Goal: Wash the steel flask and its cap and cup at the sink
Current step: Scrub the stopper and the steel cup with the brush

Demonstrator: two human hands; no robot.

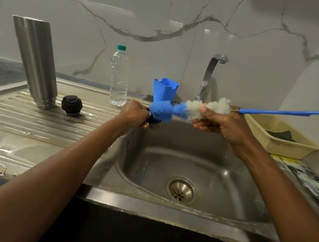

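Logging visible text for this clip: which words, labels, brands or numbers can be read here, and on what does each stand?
No text can be read.
The steel flask shows no marking.
The water bottle has no visible label.
The yellow-and-black printed surface at the right is too blurred to read.

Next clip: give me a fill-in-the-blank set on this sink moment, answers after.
1. The flask stands upside down, ____ of the sink.
2. The cap beside it is ____.
3. The right hand grips the brush by its ____ bristles.
4. The left hand holds the cup at the brush's ____ tip.
Missing words: left; black; white; blue.
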